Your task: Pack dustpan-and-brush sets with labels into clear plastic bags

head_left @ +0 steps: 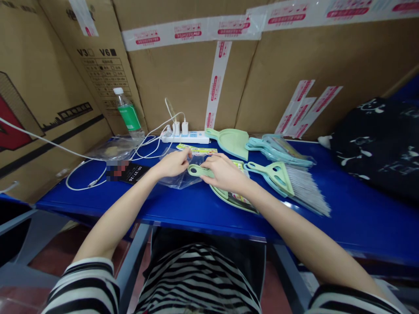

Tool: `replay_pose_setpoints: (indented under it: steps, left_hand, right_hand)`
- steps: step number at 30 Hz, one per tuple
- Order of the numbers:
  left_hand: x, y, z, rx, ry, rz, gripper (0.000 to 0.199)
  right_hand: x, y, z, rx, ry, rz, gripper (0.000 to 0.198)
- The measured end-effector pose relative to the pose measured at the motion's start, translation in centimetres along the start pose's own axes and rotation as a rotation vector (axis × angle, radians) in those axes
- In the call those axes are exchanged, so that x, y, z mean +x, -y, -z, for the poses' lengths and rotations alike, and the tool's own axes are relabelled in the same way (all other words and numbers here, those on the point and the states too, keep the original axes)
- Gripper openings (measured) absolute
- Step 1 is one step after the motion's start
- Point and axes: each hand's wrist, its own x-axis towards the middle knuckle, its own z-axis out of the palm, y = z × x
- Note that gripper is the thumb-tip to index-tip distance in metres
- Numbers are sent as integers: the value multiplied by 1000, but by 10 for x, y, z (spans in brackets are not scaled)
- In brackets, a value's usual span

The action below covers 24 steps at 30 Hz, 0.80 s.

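My right hand (pixel 225 173) is wrapped over the handle of a light green dustpan (pixel 218 192), which lies partly under my forearm with a printed card (pixel 240 198) against it. My left hand (pixel 175 164) is closed, fingertips pinched, at a crumpled clear plastic bag (pixel 180 179) beside the handle's end. To the right, a green hand brush (pixel 278 174) with grey bristles rests on a blue piece. Behind my hands lie another green dustpan (pixel 233 141) and a yellow-green printed strip (pixel 196 149).
Bagged blue dustpans (pixel 281 150) lie at the back right, near a dark patterned cloth (pixel 376 144). At the back stand a power strip (pixel 186 138) with white cables and a bottle (pixel 128 112). A phone (pixel 134 172) lies left on the blue table (pixel 183 209). Cardboard (pixel 183 74) walls the back.
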Motion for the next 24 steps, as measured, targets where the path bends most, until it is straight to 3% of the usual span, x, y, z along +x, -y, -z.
replay_pose_setpoints:
  steps: [8,15,20,24]
  left_hand:
    - [1,1,-5,-123,-20,-90,23]
    - [-1,-3,1,-291,81,-71,19]
    - [-1,0,4,-253,62,-109,17]
    - [0,2,3,-218,66,-115,18]
  right_hand:
    - [3,0,-5,-28,30,-13,18]
    - [6,-4,-13,60,-25,49,25]
    - [6,-32,-9,92,-128,23,30]
    - [0,-67,-5,-41,-33,-108,30]
